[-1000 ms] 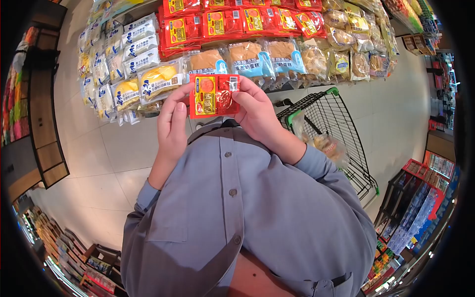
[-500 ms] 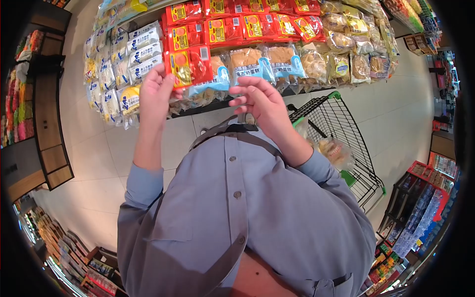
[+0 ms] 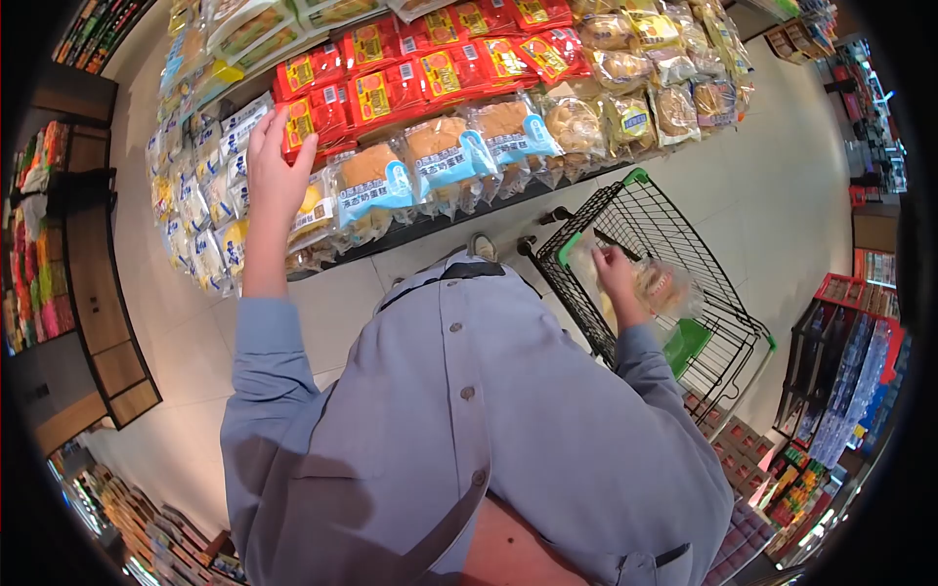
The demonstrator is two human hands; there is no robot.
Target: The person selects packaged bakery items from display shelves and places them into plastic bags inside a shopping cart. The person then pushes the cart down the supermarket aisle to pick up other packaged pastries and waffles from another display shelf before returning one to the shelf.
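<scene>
My left hand (image 3: pixel 277 161) rests at the lower left of the red packets, fingers and thumb spread, touching a red packet (image 3: pixel 320 119) with a yellow label. Below that hand lie bagged sponge cakes (image 3: pixel 371 186) with blue and white labels. To its left are white-wrapped packets (image 3: pixel 239 127). My right hand (image 3: pixel 616 272) reaches into the shopping cart (image 3: pixel 674 220), its fingers closed on a clear plastic package (image 3: pixel 586 269) at the cart's near left side. Beside it sits a bagged bread (image 3: pixel 664 286). My right fingertips are partly hidden by the hand.
The display also carries round bagged breads (image 3: pixel 576 127) on the right and large wrapped packs (image 3: pixel 249 29) at the back. The cart stands against the display's right front. A wooden shelf unit (image 3: pixel 98 283) is at the left. Stacked bottles (image 3: pixel 840 410) stand at the right.
My left hand has moved left, and the red packet it held is now among the others on the display. My right hand has gone from the front of the display down into the cart.
</scene>
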